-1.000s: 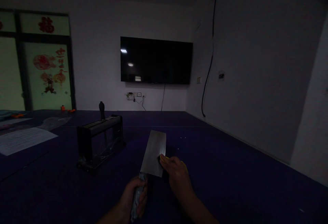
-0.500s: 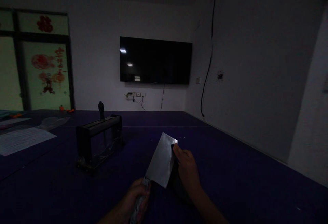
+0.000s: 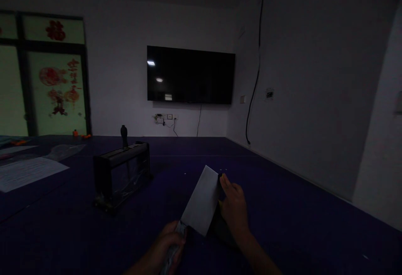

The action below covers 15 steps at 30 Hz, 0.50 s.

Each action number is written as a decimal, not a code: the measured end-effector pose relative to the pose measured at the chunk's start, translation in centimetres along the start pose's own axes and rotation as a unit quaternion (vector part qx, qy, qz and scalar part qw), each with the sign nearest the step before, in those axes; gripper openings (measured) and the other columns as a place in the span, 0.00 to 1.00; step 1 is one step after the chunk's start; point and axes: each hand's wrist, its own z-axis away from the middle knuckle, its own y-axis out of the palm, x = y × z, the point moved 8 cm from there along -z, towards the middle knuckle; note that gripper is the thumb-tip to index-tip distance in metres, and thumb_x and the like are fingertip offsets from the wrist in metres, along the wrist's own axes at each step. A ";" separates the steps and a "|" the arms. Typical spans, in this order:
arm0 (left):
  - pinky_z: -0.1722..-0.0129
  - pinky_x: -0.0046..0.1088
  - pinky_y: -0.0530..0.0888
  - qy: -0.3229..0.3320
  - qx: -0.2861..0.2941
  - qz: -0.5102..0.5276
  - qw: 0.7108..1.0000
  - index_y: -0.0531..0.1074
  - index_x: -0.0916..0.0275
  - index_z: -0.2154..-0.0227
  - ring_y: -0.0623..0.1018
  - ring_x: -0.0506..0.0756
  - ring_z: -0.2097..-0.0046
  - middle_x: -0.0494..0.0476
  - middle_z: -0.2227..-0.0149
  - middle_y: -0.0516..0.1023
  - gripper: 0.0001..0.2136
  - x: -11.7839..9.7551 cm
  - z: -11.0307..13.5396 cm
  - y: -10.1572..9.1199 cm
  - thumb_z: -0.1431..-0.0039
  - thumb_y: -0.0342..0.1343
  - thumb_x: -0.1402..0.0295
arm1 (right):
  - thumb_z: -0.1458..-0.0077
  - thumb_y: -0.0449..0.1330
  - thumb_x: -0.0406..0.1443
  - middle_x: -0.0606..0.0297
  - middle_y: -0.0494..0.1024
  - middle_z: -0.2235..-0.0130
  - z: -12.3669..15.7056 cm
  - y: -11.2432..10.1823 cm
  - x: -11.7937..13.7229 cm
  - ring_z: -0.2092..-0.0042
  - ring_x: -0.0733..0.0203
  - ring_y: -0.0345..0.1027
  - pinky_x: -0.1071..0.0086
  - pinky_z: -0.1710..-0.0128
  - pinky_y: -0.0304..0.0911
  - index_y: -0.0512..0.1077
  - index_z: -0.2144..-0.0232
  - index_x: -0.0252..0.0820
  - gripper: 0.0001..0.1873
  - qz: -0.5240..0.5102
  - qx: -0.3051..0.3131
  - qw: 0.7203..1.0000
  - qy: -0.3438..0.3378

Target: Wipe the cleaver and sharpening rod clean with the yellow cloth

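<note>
A cleaver [image 3: 202,201] with a wide pale blade tilts up over the dark blue tabletop, its tip pointing away from me. My left hand [image 3: 171,241] is closed around its worn handle at the lower middle. Against the right side of the blade, my right hand [image 3: 234,206] has its fingers pressed together on a small dark pad with yellow edges [image 3: 220,178]. Most of this pad is hidden by the fingers, and in the dim light I cannot tell its exact kind. A dark shape lies in shadow beneath the right hand.
Left of the cleaver stands a black frame-like device [image 3: 122,174] with an upright knob handle. Further left lie printed paper sheets [image 3: 31,172] and clear plastic [image 3: 65,151]. Small orange items [image 3: 75,133] sit at the far edge. A television [image 3: 191,75] hangs on the wall.
The blade has shifted slightly right and turned, looking paler now. My right hand has moved a little to the right, showing yellow on the pad. My left hand keeps the handle.
</note>
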 end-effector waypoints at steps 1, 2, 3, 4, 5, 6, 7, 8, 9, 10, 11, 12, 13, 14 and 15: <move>0.90 0.17 0.49 0.008 -0.003 -0.004 1.000 0.65 0.63 0.73 0.56 0.44 0.91 0.44 0.90 0.61 0.11 0.0 -0.1 -0.1 0.58 0.53 0.61 | 0.56 0.43 0.20 0.62 0.68 0.45 0.0 -0.2 -0.1 0.54 0.55 0.62 0.56 0.56 0.63 0.63 0.46 0.44 0.35 -0.005 -0.009 1.000 0.006; 0.91 0.18 0.49 0.013 -0.005 -0.008 1.000 0.66 0.64 0.72 0.56 0.44 0.91 0.44 0.90 0.61 0.14 0.0 -0.2 -0.1 0.58 0.54 0.58 | 0.56 0.43 0.21 0.62 0.68 0.45 0.0 -0.3 -0.1 0.54 0.54 0.62 0.55 0.56 0.63 0.63 0.46 0.44 0.35 -0.009 -0.018 1.000 0.011; 0.91 0.18 0.49 0.015 -0.009 -0.011 1.000 0.66 0.64 0.71 0.56 0.45 0.91 0.44 0.90 0.61 0.16 0.0 -0.3 -0.2 0.57 0.54 0.55 | 0.56 0.43 0.21 0.61 0.67 0.45 0.0 -0.5 -0.1 0.53 0.54 0.62 0.55 0.55 0.63 0.63 0.46 0.44 0.34 -0.013 -0.027 0.999 0.015; 0.92 0.19 0.49 0.016 -0.016 -0.014 1.000 0.65 0.64 0.70 0.57 0.46 0.91 0.45 0.90 0.62 0.19 0.0 -0.4 -0.3 0.56 0.52 0.51 | 0.55 0.43 0.21 0.61 0.67 0.45 0.0 -0.7 -0.1 0.53 0.54 0.62 0.54 0.55 0.63 0.63 0.46 0.43 0.34 -0.016 -0.034 0.999 0.018; 0.92 0.19 0.50 0.018 -0.027 -0.017 0.999 0.65 0.64 0.69 0.58 0.46 0.91 0.45 0.89 0.63 0.22 -0.1 -0.5 -0.4 0.55 0.51 0.47 | 0.55 0.44 0.22 0.61 0.67 0.45 0.0 -0.8 0.0 0.53 0.54 0.62 0.54 0.55 0.62 0.63 0.46 0.43 0.34 -0.019 -0.040 0.999 0.019; 0.92 0.20 0.51 0.025 -0.043 -0.021 0.999 0.65 0.64 0.69 0.59 0.47 0.91 0.46 0.88 0.64 0.24 -0.4 -0.5 -0.7 0.54 0.49 0.45 | 0.55 0.44 0.22 0.60 0.67 0.45 0.1 -0.9 0.1 0.53 0.54 0.63 0.53 0.55 0.62 0.63 0.46 0.43 0.34 -0.023 -0.044 0.999 0.019; 0.91 0.20 0.52 0.034 -0.059 -0.028 0.997 0.65 0.64 0.68 0.59 0.47 0.90 0.46 0.87 0.65 0.25 -0.7 -0.5 -0.9 0.53 0.47 0.43 | 0.55 0.44 0.22 0.60 0.68 0.45 0.1 -0.9 0.3 0.53 0.54 0.63 0.53 0.55 0.62 0.63 0.46 0.43 0.34 -0.028 -0.046 0.998 0.017; 0.90 0.20 0.52 0.045 -0.075 -0.039 0.995 0.65 0.64 0.68 0.60 0.46 0.90 0.46 0.86 0.65 0.26 -1.1 -0.5 -1.1 0.53 0.46 0.42 | 0.56 0.43 0.21 0.60 0.68 0.46 0.2 -0.9 0.5 0.53 0.55 0.63 0.53 0.55 0.62 0.63 0.46 0.44 0.34 -0.034 -0.046 0.998 0.013; 0.90 0.20 0.53 0.057 -0.088 -0.055 0.993 0.65 0.64 0.69 0.60 0.46 0.89 0.46 0.85 0.65 0.26 -1.5 -0.4 -1.2 0.52 0.46 0.41 | 0.56 0.43 0.21 0.61 0.69 0.46 0.2 -0.9 0.8 0.53 0.55 0.63 0.54 0.55 0.62 0.64 0.46 0.44 0.35 -0.043 -0.045 0.998 0.009; 0.89 0.20 0.53 0.070 -0.096 -0.074 0.990 0.65 0.63 0.71 0.60 0.45 0.88 0.46 0.85 0.65 0.25 -1.9 -0.4 -1.4 0.51 0.46 0.42 | 0.56 0.43 0.21 0.61 0.69 0.46 0.3 -0.8 1.1 0.52 0.55 0.63 0.54 0.54 0.63 0.64 0.46 0.45 0.35 -0.053 -0.043 0.998 0.006; 0.88 0.19 0.54 0.083 -0.103 -0.095 0.987 0.65 0.63 0.73 0.60 0.44 0.87 0.46 0.84 0.65 0.24 -2.2 -0.3 -1.4 0.50 0.47 0.43 | 0.55 0.43 0.21 0.61 0.70 0.46 0.4 -0.8 1.4 0.52 0.56 0.63 0.54 0.54 0.63 0.64 0.46 0.46 0.35 -0.064 -0.038 0.997 0.005; 0.86 0.19 0.55 0.098 -0.110 -0.116 0.982 0.65 0.63 0.74 0.61 0.44 0.86 0.46 0.83 0.65 0.23 -2.6 -0.3 -1.5 0.49 0.48 0.44 | 0.55 0.43 0.21 0.62 0.70 0.47 0.6 -0.7 1.8 0.51 0.56 0.63 0.55 0.54 0.63 0.63 0.46 0.47 0.35 -0.077 -0.032 0.997 0.004; 0.85 0.19 0.57 0.112 -0.114 -0.136 0.978 0.65 0.64 0.75 0.61 0.44 0.84 0.46 0.82 0.64 0.22 -2.9 -0.2 -1.5 0.49 0.50 0.46 | 0.55 0.43 0.21 0.63 0.70 0.47 0.7 -0.6 2.2 0.51 0.56 0.63 0.55 0.54 0.63 0.63 0.46 0.48 0.35 -0.091 -0.026 0.995 0.003; 0.83 0.19 0.58 0.126 -0.120 -0.154 0.973 0.66 0.64 0.75 0.62 0.44 0.83 0.46 0.81 0.64 0.20 -3.2 -0.1 -1.6 0.49 0.51 0.48 | 0.55 0.43 0.21 0.63 0.70 0.47 0.8 -0.6 2.5 0.51 0.56 0.63 0.55 0.54 0.63 0.63 0.46 0.49 0.35 -0.107 -0.020 0.994 0.002; 0.81 0.19 0.60 0.140 -0.129 -0.169 0.967 0.67 0.64 0.74 0.63 0.45 0.81 0.46 0.80 0.65 0.19 -3.4 0.0 -1.6 0.49 0.53 0.49 | 0.55 0.43 0.21 0.63 0.71 0.47 0.9 -0.5 2.9 0.51 0.57 0.64 0.54 0.54 0.63 0.63 0.46 0.49 0.35 -0.124 -0.015 0.992 0.001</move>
